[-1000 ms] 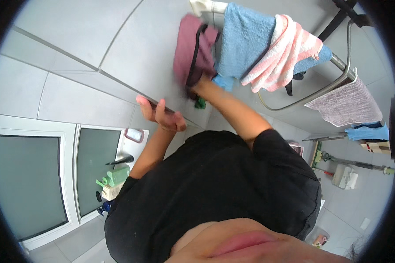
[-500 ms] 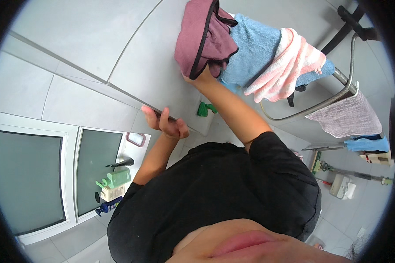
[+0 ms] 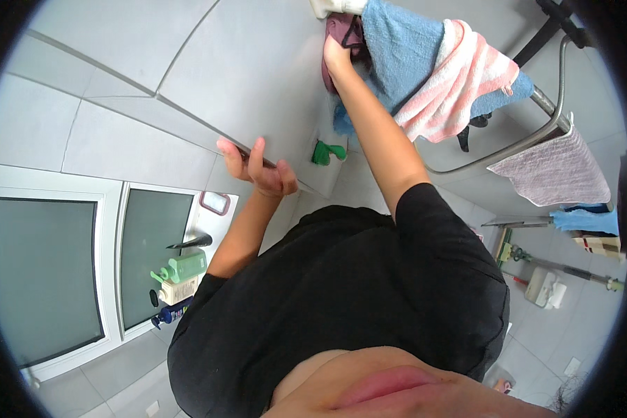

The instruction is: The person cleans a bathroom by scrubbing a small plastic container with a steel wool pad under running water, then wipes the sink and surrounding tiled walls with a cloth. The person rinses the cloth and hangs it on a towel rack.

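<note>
My right hand [image 3: 336,57] is closed on a maroon cloth [image 3: 344,28] with black trim, a garment by its look, at the top of the view. Part of the cloth is hidden behind the hand and a light blue towel [image 3: 400,52]. That towel hangs over a metal rail, with a pink-and-white striped towel [image 3: 456,80] draped across it. My left hand [image 3: 261,171] rests at the edge of the grey tiled wall [image 3: 209,83], its fingers spread and stretched out. I see nothing held in it.
A metal rail [image 3: 494,160] carries a greyish towel [image 3: 554,171] on the right. Green, cream and blue pump bottles [image 3: 187,266] stand by the window at left. A green object [image 3: 327,152] lies low ahead. Long-handled cleaning tools [image 3: 557,273] are at the right.
My right hand has moved up and away with the maroon cloth, which now shows less beside the blue towel. The left hand has shifted slightly upward in the view, still at the wall edge.
</note>
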Demonstrator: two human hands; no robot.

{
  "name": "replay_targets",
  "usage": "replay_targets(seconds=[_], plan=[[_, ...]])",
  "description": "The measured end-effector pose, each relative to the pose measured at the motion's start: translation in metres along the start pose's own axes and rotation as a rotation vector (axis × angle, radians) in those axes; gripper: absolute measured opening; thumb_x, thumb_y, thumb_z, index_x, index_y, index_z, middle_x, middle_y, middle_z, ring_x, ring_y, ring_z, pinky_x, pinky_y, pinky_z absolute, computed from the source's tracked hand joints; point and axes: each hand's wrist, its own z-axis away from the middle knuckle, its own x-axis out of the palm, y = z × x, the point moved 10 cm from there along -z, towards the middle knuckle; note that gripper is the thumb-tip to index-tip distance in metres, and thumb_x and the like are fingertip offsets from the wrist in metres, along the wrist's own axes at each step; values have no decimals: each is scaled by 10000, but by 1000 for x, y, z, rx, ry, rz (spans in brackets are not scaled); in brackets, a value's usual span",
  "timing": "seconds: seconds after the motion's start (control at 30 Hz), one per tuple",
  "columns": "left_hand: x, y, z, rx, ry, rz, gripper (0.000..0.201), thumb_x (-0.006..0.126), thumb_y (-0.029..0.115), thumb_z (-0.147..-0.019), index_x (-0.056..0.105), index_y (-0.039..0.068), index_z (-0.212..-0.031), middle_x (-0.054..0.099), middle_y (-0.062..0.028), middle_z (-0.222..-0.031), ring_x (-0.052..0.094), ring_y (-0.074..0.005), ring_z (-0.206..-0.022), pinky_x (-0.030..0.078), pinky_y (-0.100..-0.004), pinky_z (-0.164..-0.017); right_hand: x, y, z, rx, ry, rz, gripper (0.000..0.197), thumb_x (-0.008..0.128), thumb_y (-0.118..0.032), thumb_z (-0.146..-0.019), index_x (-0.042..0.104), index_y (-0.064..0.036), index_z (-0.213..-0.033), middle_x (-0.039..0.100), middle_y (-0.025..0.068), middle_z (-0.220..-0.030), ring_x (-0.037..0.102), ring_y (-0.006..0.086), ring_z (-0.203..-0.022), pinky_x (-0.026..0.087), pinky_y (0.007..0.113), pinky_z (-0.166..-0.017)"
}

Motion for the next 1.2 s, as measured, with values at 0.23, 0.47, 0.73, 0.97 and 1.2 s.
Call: replay_targets(seconds=[0.23, 0.47, 0.73, 0.97, 1.2], plan=[[4, 5, -4, -18, 38, 72, 566, 454, 181, -908, 446, -105, -1396, 82, -321, -1642, 159, -476, -1533, 211, -589, -1230, 41, 112, 202, -130, -245, 54, 707, 607, -143, -971, 268, 5, -1574, 315, 204, -1617, 243, 380, -1524, 147, 481, -1249], [-5, 3, -6, -30, 2, 43, 552, 466, 153, -911, 455, -110, -1396, 121, -317, -1629, 103, -472, -1548, 162, -591, -1245, 16, 42, 119, -132, -195, 198, 572, 550, -138, -997, 358, 3, -1517, 398, 205, -1544, 321, 368, -1457, 214, 465, -1201], [-1, 4, -11, -123, -21, 79, 563, 528, 269, -1003, 460, -100, -1423, 171, -330, -1608, 130, -447, -1552, 146, -592, -1248, -8, 56, 187, 20, -152, 249, 416, 455, -189, -1071, 465, -31, -1456, 522, 169, -1445, 476, 320, -1341, 381, 420, -1110], [-8, 42, -22, -205, 67, 322, 401, 529, 197, -1003, 508, -53, -1316, 244, -321, -1566, 230, -448, -1515, 234, -575, -1230, -83, 5, 267, 349, -109, -1095, 563, 426, -474, -1099, 440, -76, -1497, 554, 75, -1439, 530, 223, -1324, 438, 415, -1119], [45, 121, -22, -212, -15, 655, 315, 548, 33, -885, 586, 25, -1197, 364, -241, -1441, 428, -385, -1312, 467, -490, -1023, -326, -78, 248, -43, 246, -587, 590, 475, -424, -1062, 405, -69, -1528, 458, 122, -1552, 468, 287, -1409, 349, 438, -1208]])
